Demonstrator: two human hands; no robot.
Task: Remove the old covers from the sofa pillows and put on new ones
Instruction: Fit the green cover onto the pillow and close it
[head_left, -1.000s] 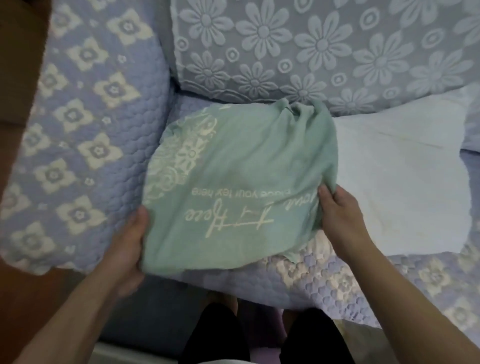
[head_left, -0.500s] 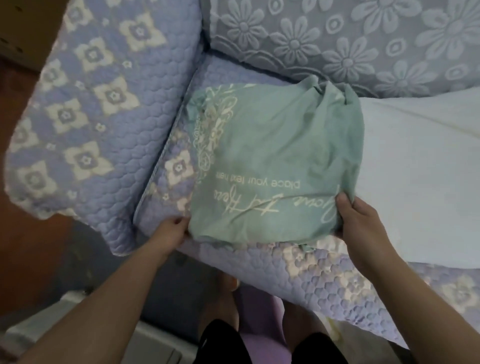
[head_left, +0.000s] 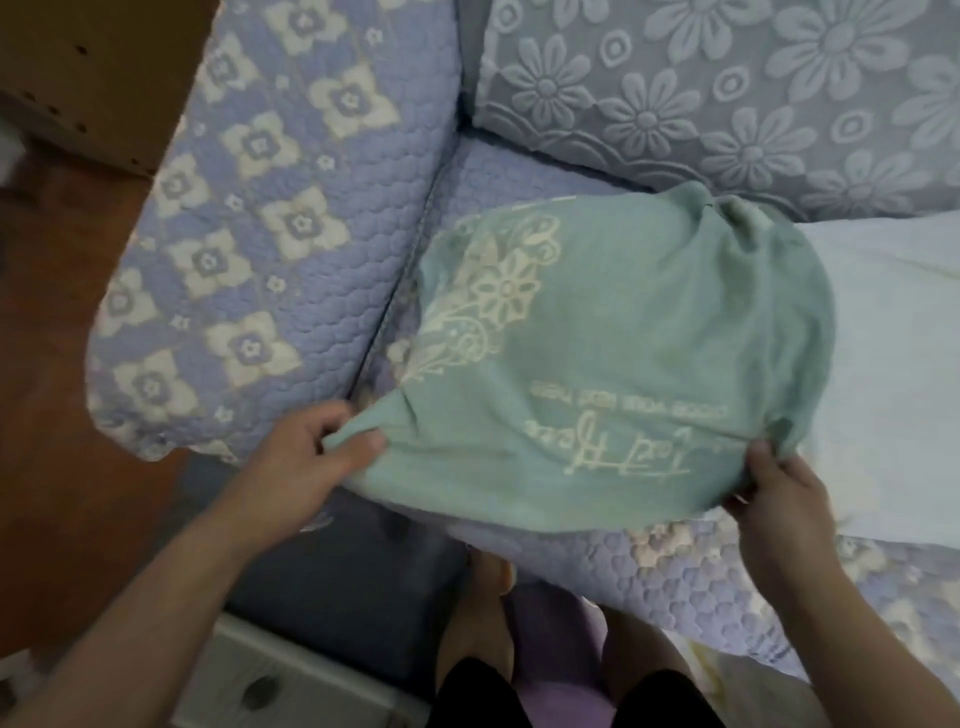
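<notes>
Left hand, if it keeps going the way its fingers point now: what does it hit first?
The left hand pinches the near left corner of the green printed pillow cover, fingers pointing right and away. Straight on, it would probably push into that covered pillow itself first; depth is hard to judge from one view.

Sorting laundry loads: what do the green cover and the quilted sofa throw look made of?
Green cover: soft matte woven or knit cloth, probably cotton; it bunches where both hands pinch it, and carries a pale printed pattern. Quilted sofa throw: padded stitched fabric, puffy scalloped cells; fibre unclear.

One green-covered pillow, one bare white pillow, two hands.
</notes>
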